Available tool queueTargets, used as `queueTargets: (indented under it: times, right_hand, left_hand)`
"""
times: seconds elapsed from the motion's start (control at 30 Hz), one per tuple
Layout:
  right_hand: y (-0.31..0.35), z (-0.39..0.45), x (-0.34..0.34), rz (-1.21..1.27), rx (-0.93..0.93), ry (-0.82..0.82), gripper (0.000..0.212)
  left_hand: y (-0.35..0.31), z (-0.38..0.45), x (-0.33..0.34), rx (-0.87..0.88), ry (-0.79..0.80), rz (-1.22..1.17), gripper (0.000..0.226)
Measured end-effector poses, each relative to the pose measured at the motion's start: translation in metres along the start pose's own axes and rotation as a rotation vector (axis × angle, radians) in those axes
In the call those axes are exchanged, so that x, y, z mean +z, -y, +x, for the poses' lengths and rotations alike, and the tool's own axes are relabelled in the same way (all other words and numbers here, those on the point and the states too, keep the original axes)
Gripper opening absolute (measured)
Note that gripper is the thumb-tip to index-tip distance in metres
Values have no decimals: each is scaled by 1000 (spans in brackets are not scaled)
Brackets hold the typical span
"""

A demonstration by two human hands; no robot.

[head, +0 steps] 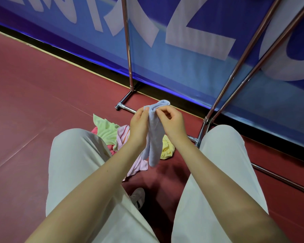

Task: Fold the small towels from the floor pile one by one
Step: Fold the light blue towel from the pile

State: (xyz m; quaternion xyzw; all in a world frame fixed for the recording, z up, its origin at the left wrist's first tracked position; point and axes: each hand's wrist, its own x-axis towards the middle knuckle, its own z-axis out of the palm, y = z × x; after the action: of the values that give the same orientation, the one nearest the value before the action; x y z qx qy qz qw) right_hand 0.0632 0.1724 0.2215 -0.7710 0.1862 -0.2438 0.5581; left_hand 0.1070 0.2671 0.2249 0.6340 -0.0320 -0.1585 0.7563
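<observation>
A small light-blue towel (154, 137) hangs bunched between both hands, above the floor pile. My left hand (139, 125) pinches its upper left edge and my right hand (172, 123) pinches the upper right edge, with the top of the cloth curling over the fingers. Below, on the red floor, lies the pile: a green towel (105, 128), a pink striped towel (123, 135) partly hidden by my left forearm, a yellow towel (167, 148) and a bit of red cloth (95, 131) behind my left knee.
My knees in light trousers (74, 155) flank the pile, and a white shoe (138, 197) shows between them. A chrome rack frame (130, 74) stands just beyond, with base bars on the floor at right. A blue banner (191, 55) runs behind it.
</observation>
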Motion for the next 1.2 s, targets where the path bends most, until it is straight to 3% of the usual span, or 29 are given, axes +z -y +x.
queueTargets:
  times: [0.1,0.2,0.3,0.43,0.6,0.73,0.87,1.0,1.13,1.2]
  right_hand:
    - [1,1,-5,-81,-27,-46,11]
    - [0,2,-9,-105,-1,-147,36]
    - [0,5,-10,32,188,-70,52]
    - [-6,5,-7,75,265,45,35]
    - [-5,5,-10,52,273,-8,26]
    - [1,6,-14,76,275,-24,26]
    - [4,5,-14,84,296,13,23]
    - [3,2,-15,103,239,52,18]
    - [2,-1,-17,129,220,142,47]
    - [1,-2,-17,177,233,180,32]
  left_hand:
    - [-1,-1,-1,-25,34,18,19]
    - [-4,1,-6,-60,58,-19,26]
    - [-8,4,-9,-63,75,-23,24]
    - [-10,3,-11,-51,93,22,24]
    - [-11,-5,-5,-102,89,4,26]
    - [-12,-12,-1,-9,185,149,30]
    - [-14,-12,3,-21,20,211,14]
    - [-23,-8,4,35,-29,169,16]
    - [-30,-3,-3,37,-55,81,14]
    - [-33,-2,-5,48,-29,38,13]
